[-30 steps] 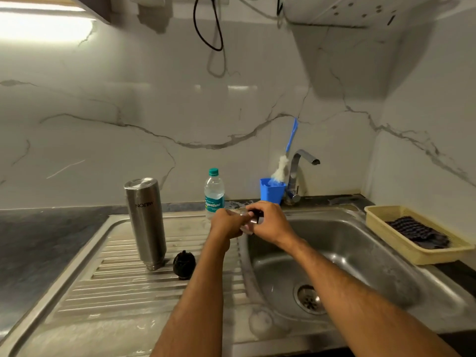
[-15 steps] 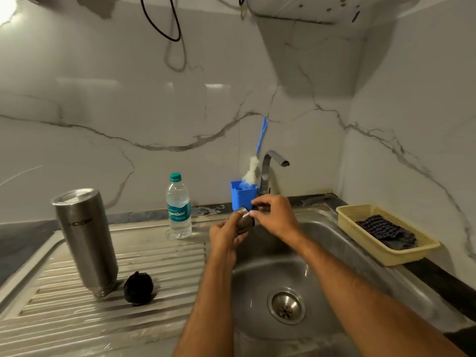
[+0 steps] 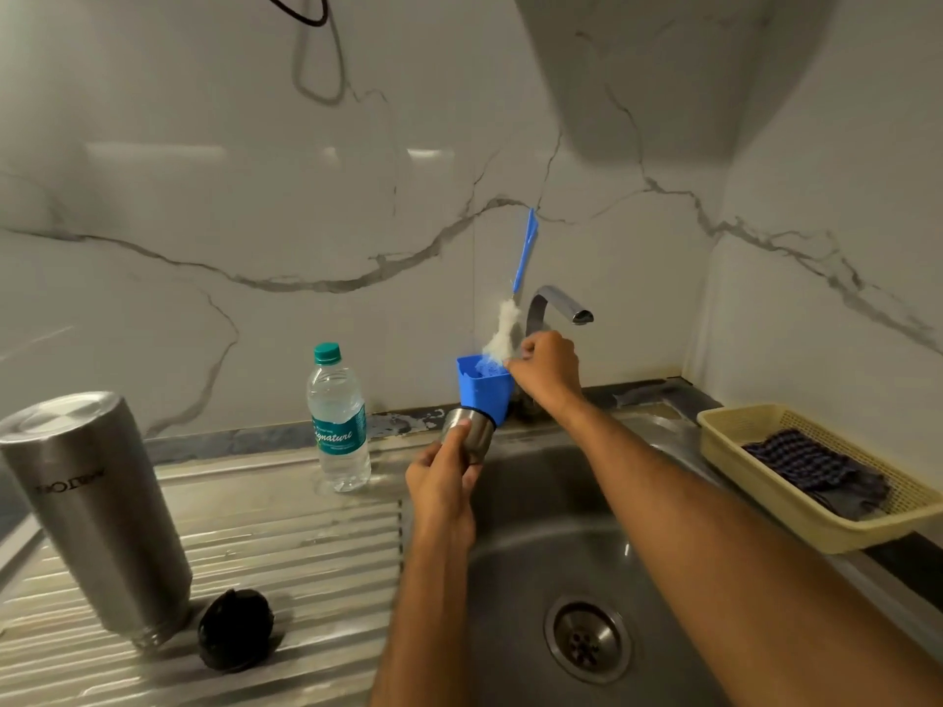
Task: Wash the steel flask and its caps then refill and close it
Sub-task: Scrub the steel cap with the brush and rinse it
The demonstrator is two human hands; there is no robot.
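Note:
The steel flask (image 3: 97, 507) stands upside down on the drainboard at the left. A black inner cap (image 3: 236, 636) lies beside it. My left hand (image 3: 443, 484) holds the steel outer cap (image 3: 472, 431) over the sink's left edge. My right hand (image 3: 547, 368) is up at the blue holder (image 3: 484, 387), fingers pinched at the white bristles of the bottle brush (image 3: 505, 329). Whether it grips the brush is not clear. The tap (image 3: 559, 303) is just behind that hand; no water runs.
A plastic water bottle (image 3: 339, 421) with a green cap stands at the back of the drainboard. The sink basin (image 3: 536, 528) with its drain (image 3: 587, 637) lies below my arms. A yellow basket (image 3: 724, 426) holding a dark cloth (image 3: 816, 472) sits at the right.
My right hand let go of the steel cap and rose to the brush in the blue holder. My left hand keeps the cap. The view shifted right and closer.

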